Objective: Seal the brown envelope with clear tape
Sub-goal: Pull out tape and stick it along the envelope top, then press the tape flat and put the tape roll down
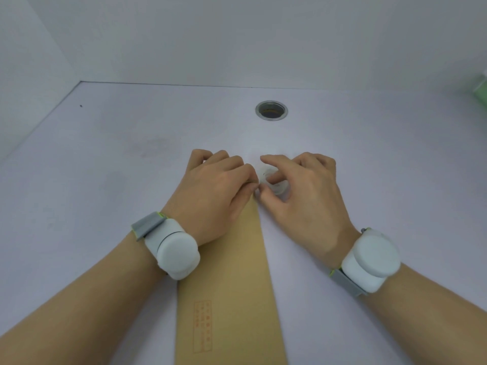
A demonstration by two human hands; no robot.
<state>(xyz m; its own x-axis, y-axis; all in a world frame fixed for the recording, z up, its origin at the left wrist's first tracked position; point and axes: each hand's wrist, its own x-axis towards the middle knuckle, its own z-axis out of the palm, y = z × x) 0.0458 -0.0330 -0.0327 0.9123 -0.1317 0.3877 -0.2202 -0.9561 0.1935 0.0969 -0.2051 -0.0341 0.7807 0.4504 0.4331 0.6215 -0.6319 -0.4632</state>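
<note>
A long brown envelope [232,285] lies flat on the white table, running from the near edge away from me. A red printed box shows near its lower part. My left hand [213,196] rests on the envelope's far end, covering it, with fingers curled and thumb and forefinger pinched at the right edge. My right hand [300,196] sits just right of the envelope and holds a small roll of clear tape [272,181] between thumb and fingers. The two hands touch at the fingertips. Whether a tape strip runs between them is too faint to tell.
A round metal-rimmed cable hole [271,110] sits in the table beyond the hands. White walls close the back and left. A green object [481,90] shows at the far right edge. Both wrists carry white round devices on grey straps.
</note>
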